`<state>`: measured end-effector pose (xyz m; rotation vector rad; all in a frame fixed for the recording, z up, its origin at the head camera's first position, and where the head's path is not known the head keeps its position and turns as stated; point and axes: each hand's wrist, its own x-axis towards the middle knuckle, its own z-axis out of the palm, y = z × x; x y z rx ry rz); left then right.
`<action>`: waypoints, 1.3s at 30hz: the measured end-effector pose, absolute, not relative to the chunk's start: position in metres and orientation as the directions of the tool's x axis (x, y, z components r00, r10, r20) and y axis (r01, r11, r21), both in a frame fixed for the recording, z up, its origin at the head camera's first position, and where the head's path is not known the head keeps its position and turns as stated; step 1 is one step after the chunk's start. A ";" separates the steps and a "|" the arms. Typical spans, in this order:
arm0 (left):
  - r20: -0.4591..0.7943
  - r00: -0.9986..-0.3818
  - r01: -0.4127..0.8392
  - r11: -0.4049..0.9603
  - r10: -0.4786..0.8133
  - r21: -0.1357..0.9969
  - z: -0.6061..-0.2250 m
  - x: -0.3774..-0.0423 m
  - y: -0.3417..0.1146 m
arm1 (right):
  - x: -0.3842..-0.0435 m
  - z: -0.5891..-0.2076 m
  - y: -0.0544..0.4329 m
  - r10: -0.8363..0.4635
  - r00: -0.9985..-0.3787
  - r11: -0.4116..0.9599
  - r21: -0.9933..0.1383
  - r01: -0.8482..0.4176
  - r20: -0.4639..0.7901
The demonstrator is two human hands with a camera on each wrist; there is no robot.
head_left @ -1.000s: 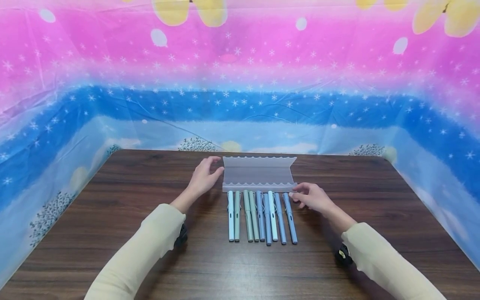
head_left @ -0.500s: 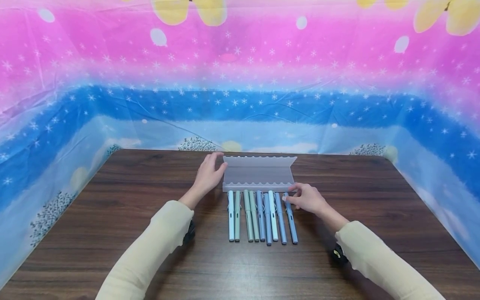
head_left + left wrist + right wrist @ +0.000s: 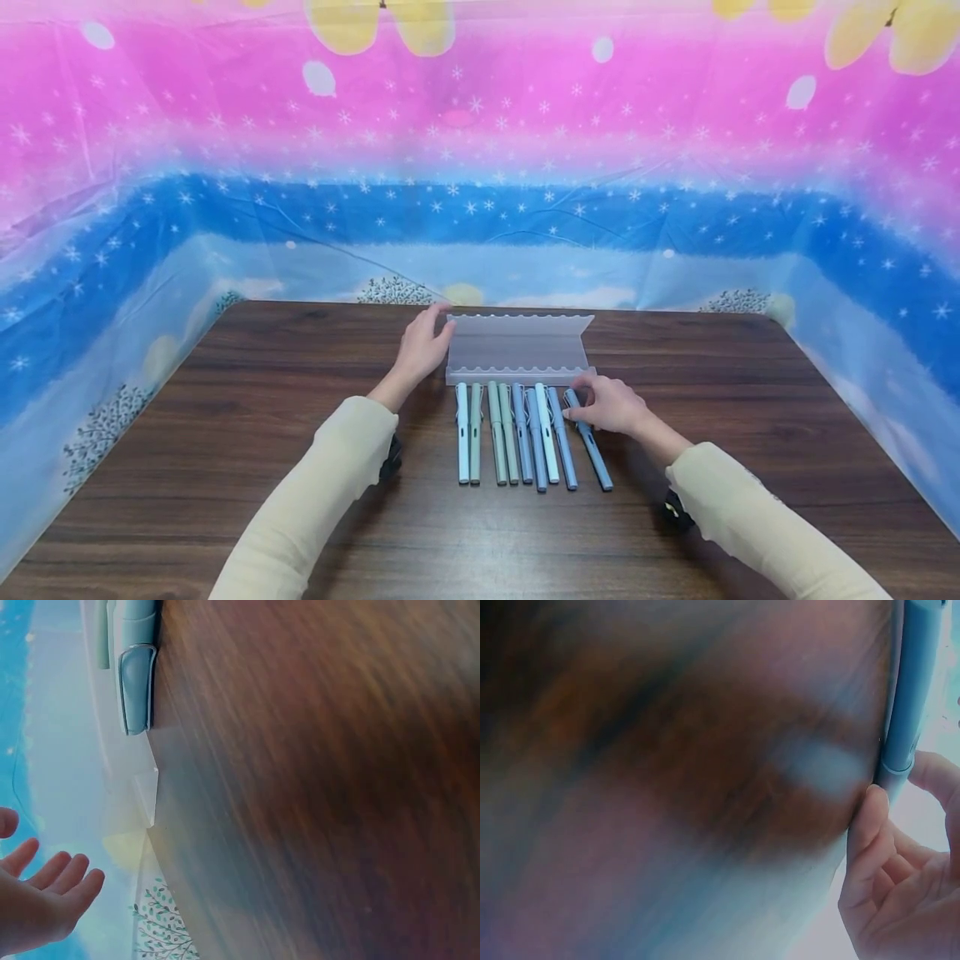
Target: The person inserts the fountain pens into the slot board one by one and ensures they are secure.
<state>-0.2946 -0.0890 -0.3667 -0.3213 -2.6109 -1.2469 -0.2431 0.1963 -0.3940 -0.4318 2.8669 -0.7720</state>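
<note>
The dark blue pen point(image 3: 597, 458) is at the right end of a row of nine, on the brown worktop point(image 3: 225, 433), about midway between its left and right edges; its long axis runs aslant, the clip end pointing to the far edge and a little to the left, the other end pointing to the near side and to the right. The other pens point(image 3: 562, 438), in pale blue, green and blue, have their clip ends also toward the far edge, but they lie much straighter; the gap to the dark blue pen therefore widens at its near end.

The right hand point(image 3: 611, 406) pinches this pen at its clip end, the thumb and fingers coming from two sides; whether this end is raised from the worktop, I cannot tell; the fingertips are close to the near right corner of the clear tray point(image 3: 517, 343).

This tray has scalloped walls and lies just beyond the clip ends, near the far edge of the worktop; its long side runs nearly parallel to that edge. The left hand point(image 3: 422, 343) is at the left end of the tray, with thumb and fingers spread; whether they touch the tray, I cannot tell.
</note>
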 end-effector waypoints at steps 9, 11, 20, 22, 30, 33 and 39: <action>0.221 -0.974 0.213 0.582 0.057 0.785 -0.368 -0.300 -0.085 | -0.244 -0.397 0.197 -0.357 -0.932 0.816 -0.507 -0.279 -0.061; 0.216 -0.975 0.202 0.578 0.044 0.791 -0.368 -0.300 -0.085 | -0.245 -0.397 0.198 -0.369 -0.928 0.797 -0.532 -0.284 -0.058; 0.209 -0.978 0.183 0.569 0.021 0.801 -0.369 -0.302 -0.082 | -0.247 -0.393 0.207 -0.420 -0.906 0.696 -0.657 -0.290 -0.046; 0.210 -0.978 0.181 0.571 0.016 0.801 -0.369 -0.302 -0.082 | -0.248 -0.391 0.209 -0.428 -0.903 0.675 -0.679 -0.290 -0.040; 0.256 -0.964 0.169 0.591 -0.066 0.789 -0.370 -0.304 -0.080 | -0.255 -0.382 0.216 -0.470 -0.882 0.581 -0.761 -0.289 -0.024; 0.273 -0.956 0.156 0.606 -0.104 0.780 -0.371 -0.305 -0.080 | -0.257 -0.378 0.218 -0.477 -0.879 0.577 -0.759 -0.302 -0.012; 0.275 -0.953 0.140 0.612 -0.131 0.778 -0.372 -0.308 -0.081 | -0.261 -0.370 0.225 -0.463 -0.886 0.556 -0.776 -0.299 0.010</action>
